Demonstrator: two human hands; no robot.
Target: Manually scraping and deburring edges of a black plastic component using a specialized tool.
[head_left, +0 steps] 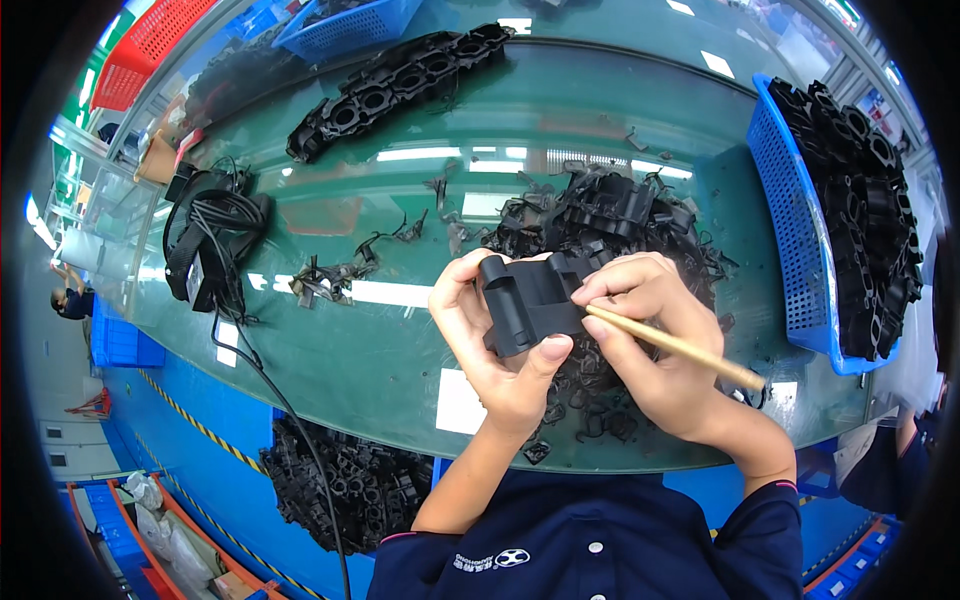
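Note:
My left hand (488, 365) grips a black moulded plastic part (525, 300) from its left side, with the thumb along the lower edge. The part has rounded ribs and is held above the green table. In my right hand (655, 305) is a slim tool with a tan, wood-like handle (690, 350), pinched between thumb and fingers. Its front end is against or very near the part's right side; my fingers hide the tip. Just beyond my hands lies a heap of black plastic parts and scraps (605, 205).
Thin black scraps (330, 280) lie on the green table (400, 240) to the left. Beyond is a long black moulded piece (390, 90). A cabled black device (215, 235) sits at left. At right, a blue basket (795, 215) holds black parts; more (345, 485) fill a container below the table.

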